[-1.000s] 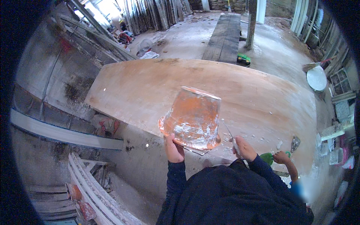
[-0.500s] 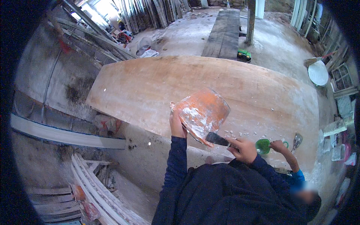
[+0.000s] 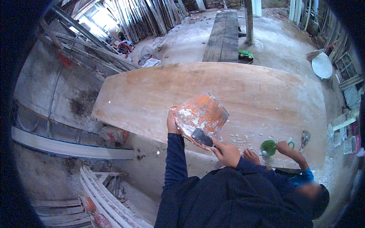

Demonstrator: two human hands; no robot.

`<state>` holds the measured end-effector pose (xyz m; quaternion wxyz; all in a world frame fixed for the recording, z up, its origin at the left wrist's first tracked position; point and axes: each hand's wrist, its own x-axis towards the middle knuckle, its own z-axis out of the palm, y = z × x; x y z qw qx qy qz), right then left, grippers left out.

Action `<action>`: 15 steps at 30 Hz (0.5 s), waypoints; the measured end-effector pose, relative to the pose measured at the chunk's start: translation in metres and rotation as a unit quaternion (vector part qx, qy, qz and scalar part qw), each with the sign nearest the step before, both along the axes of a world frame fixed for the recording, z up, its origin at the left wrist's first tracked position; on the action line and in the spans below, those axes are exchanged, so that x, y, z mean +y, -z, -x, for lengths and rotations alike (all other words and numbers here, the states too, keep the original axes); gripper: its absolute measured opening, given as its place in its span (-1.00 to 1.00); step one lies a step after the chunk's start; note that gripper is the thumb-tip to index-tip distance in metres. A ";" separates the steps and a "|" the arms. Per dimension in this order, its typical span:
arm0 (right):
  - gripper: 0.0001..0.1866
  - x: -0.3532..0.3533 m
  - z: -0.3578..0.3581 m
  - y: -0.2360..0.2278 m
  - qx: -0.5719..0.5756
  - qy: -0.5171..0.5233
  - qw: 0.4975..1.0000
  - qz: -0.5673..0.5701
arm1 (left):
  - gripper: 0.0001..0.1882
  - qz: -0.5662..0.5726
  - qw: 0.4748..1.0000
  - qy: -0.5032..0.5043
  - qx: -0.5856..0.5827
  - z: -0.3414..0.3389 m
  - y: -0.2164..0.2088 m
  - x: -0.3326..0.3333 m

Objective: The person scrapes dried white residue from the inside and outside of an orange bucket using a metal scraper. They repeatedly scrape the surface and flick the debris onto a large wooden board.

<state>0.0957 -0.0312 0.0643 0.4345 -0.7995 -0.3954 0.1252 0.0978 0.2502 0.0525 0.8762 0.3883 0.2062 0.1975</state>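
Observation:
An orange plastic tub [image 3: 203, 116], smeared with white filler, is tilted on its side above a wide wooden panel [image 3: 152, 95]. My left hand [image 3: 172, 123] grips the tub's rim at its left side. My right hand [image 3: 227, 152] holds a dark putty knife [image 3: 202, 136] whose blade lies against the tub's lower edge. White crumbs of filler [image 3: 247, 136] are scattered on the panel to the right of the tub.
Another person's hands [image 3: 283, 147] at the lower right hold a green cup [image 3: 268, 148]; a second scraper [image 3: 305, 137] lies beside them. A long plank [image 3: 224, 32], a green toy truck [image 3: 245, 55] and stacked boards [image 3: 99, 197] surround the panel on a dusty concrete floor.
The tub has tipped from nearly upright onto its side and come lower. My right hand has brought the putty knife up to its lower edge.

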 end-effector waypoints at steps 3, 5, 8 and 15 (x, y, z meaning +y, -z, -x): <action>-0.53 -0.001 -0.008 -0.010 0.000 -0.013 1.000 -0.008 | -0.75 -0.008 0.999 0.014 -0.029 0.004 -0.001 0.000; -0.54 -0.007 -0.018 -0.019 -0.025 -0.030 0.999 -0.030 | -0.74 -0.005 1.000 -0.010 -0.008 0.010 0.001 0.002; -0.52 -0.004 -0.038 -0.050 0.001 -0.008 1.000 0.026 | -0.65 -0.008 0.999 -0.034 0.017 0.019 0.001 0.004; -0.50 0.022 -0.065 -0.046 -0.079 -0.011 0.997 -0.009 | -0.76 0.000 0.997 -0.066 -0.025 0.025 0.004 0.006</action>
